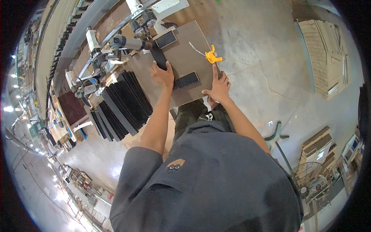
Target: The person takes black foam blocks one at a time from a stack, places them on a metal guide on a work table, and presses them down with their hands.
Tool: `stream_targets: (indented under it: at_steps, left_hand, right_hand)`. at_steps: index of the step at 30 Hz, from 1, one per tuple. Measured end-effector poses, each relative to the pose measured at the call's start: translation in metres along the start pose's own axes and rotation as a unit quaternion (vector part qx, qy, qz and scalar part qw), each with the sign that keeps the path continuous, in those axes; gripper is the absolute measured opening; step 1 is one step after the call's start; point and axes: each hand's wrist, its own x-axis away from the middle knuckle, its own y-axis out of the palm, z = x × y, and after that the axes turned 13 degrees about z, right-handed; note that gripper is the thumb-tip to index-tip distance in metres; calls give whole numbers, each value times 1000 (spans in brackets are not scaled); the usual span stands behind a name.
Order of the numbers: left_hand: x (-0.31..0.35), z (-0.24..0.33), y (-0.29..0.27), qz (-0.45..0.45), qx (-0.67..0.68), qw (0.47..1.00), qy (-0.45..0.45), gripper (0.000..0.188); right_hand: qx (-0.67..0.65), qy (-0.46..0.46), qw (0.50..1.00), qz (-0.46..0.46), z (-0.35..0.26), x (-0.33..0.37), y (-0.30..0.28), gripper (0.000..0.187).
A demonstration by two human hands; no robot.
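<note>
A brown rectangular board lies flat in front of me, with short black strips on it near its far and near edges. My left hand presses down on a long black strip lying along the board's left side. My right hand rests on the board's right edge, fingers spread, index finger pointing up toward a yellow clamp-like tool with a thin white cord. Neither hand is closed around anything.
A stack of long black strips fans out on the bench to the left. Grey clamping machines stand along a rail behind the board. Wooden pallets lie on the concrete floor at right, a fan lower right.
</note>
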Motion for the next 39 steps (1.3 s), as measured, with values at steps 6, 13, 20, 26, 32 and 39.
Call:
stream_targets:
  at_steps: [6, 13, 20, 26, 32, 39]
  left_hand:
    - [3, 1, 4, 49, -18, 998, 36, 68]
    - [-2, -5, 16, 84, -19, 995, 54, 69]
    - [-2, 0, 19, 69, 10, 996, 58, 67]
    - [-9, 16, 7, -56, 46, 997, -33, 70]
    - [-9, 13, 6, 37, 6, 999, 24, 67]
    - [-4, 3, 8, 87, -22, 995, 54, 67]
  right_hand:
    - [26, 17, 999, -24, -1, -1, -3, 158]
    - [8, -7, 1000, -5, -2, -5, -5, 159]
    - [18, 6, 1000, -9, 0, -8, -3, 161]
    - [21, 12, 1000, 2, 4, -11, -4, 161]
    - [16, 15, 1000, 1, -5, -10, -10, 161]
    - [29, 7, 1000, -4, -4, -8, -5, 163]
